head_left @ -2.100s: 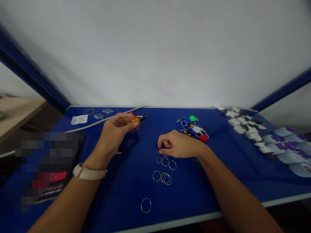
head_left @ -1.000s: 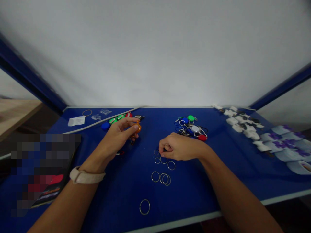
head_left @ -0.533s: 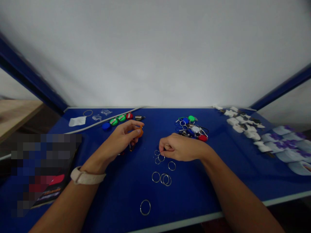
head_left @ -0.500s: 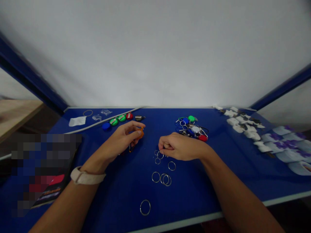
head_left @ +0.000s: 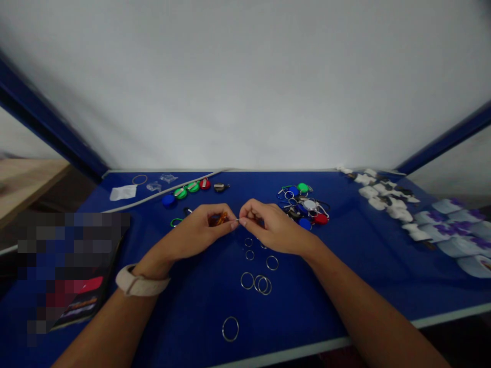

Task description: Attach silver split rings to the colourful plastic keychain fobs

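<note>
My left hand [head_left: 203, 225] is closed around an orange translucent badge reel [head_left: 219, 219], partly hidden by the fingers. My right hand [head_left: 270, 225] pinches a small metal split ring [head_left: 237, 220], mostly covered, with its edge showing between the two hands. The fingertips of both hands nearly meet over the table. Below them lie several loose split rings [head_left: 247, 280] of different sizes, and one larger ring [head_left: 230, 328] sits nearer the front edge. A green carabiner [head_left: 176, 222] shows just left of my left hand.
Behind my left hand is a row of badge reels [head_left: 193, 187] beside a white cable [head_left: 153, 196]. A pile of reels with rings [head_left: 310, 205] lies behind my right hand. White clips [head_left: 395, 204] and purple-patterned pieces [head_left: 447, 227] lie at right, a blurred dark packet [head_left: 88, 276] at left.
My right hand has lifted from the loose rings and moved left to meet my left hand, taking a small ring. My left hand has turned slightly, and a green carabiner now shows beside it.
</note>
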### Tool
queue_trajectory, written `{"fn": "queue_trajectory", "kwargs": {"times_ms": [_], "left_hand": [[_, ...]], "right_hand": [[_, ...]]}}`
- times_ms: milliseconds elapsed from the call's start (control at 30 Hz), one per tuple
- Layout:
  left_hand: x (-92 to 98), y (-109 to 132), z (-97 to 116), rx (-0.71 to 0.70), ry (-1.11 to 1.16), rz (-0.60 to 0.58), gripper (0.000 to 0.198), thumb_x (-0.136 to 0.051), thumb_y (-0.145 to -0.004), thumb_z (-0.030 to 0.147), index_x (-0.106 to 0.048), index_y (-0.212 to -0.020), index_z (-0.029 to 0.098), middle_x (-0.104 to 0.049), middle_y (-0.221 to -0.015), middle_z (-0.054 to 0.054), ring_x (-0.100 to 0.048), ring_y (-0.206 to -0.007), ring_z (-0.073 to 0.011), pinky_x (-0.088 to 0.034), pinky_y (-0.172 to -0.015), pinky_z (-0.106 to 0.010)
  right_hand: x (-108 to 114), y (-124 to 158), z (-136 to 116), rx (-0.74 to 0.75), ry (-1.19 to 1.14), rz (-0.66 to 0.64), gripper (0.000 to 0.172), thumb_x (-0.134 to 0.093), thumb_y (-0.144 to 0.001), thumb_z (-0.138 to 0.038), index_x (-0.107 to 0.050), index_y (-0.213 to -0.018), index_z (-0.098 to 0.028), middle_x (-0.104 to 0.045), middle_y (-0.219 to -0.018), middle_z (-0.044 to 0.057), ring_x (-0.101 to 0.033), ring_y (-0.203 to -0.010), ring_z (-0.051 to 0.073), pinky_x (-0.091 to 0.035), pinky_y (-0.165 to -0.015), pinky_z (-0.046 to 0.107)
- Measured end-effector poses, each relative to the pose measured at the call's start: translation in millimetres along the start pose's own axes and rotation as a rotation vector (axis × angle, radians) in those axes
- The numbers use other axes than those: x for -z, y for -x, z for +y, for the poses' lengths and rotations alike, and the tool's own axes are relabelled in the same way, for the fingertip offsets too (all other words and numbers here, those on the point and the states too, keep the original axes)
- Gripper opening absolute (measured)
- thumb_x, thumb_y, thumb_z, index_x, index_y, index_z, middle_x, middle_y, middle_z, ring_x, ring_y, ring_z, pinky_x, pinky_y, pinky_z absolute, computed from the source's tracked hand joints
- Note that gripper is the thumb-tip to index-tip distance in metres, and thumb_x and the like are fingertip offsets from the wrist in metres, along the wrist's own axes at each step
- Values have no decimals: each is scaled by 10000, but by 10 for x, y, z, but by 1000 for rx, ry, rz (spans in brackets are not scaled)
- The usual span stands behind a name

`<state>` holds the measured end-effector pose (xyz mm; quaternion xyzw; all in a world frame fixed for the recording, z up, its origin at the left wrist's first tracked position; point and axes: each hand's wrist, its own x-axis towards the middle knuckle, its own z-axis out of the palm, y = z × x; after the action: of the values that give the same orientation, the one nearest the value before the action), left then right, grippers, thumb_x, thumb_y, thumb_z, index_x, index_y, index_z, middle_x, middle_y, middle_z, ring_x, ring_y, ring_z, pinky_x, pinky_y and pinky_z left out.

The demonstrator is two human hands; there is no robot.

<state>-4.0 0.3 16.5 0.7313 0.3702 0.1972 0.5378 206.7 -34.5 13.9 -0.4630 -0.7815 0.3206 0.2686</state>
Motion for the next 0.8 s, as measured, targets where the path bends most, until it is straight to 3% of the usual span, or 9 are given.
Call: {"fn": "queue_trajectory", "kwargs": {"times_ms": [200,433,800], "left_hand": [[12,-14,-23,-54,39,99,240,-666,-869,421,-688,-828,186,-593,-690,14,-492,-575,-104,-374,-507,-208],[2,-25,12,-58,41,175,247,-672,-866,426,-694,-845,180,-643,-740,-4,-484,-530,-95,-365,-462,-205],[1,-24,-51,-70,8,221,287,-644,-879,468,-676,-859,184,-622,-737,-5,-484,-466,-92,-376,-392,-209]], "right_hand": [[7,-29,87,107,-28,93,180,-504,-965,-248,-644,-1049,-172,-667,-980,40,-579,-813,129,-412,-713,268],[-4,-37,65,77,-64,113,171,-518,-963,-255,-670,-979,-180,-690,-916,24,-609,-844,138,-431,-766,280],[-75,-36,5,106,-145,176,190,-519,-966,-284,-662,-965,-158,-649,-842,21,-563,-722,115,-424,-677,264]]}}
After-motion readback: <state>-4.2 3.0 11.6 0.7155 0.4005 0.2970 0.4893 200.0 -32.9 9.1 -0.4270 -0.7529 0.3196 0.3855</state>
